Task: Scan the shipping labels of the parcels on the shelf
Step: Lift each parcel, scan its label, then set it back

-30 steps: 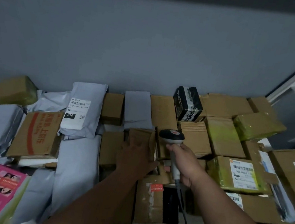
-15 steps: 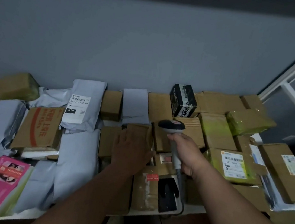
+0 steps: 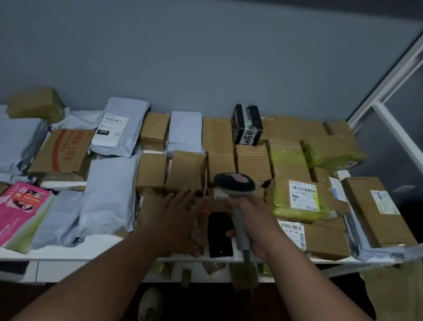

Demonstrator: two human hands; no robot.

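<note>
The right hand [image 3: 252, 221] curls round the smooth grey plastic handle of the black-headed barcode scanner [image 3: 234, 184], its rounded head raised over matte brown cardboard parcels [image 3: 254, 160] on the white metal shelf [image 3: 67, 256]. Left of that grip, the left hand [image 3: 179, 216] lies flat, fingers straight, on a taped brown carton [image 3: 147, 207]. Right of the grip sits a glossy yellow-taped box with a white shipping label [image 3: 304, 196]. Since a second ago the left hand has slid nearer the shelf's front edge.

Approx counts: 1 barcode scanner [image 3: 234, 184] in right hand [image 3: 253, 223]; 1 pink box [image 3: 6, 212] far left of left hand [image 3: 179, 216]; 1 black box [image 3: 247, 125] beyond both; 4 white labels visible.
</note>
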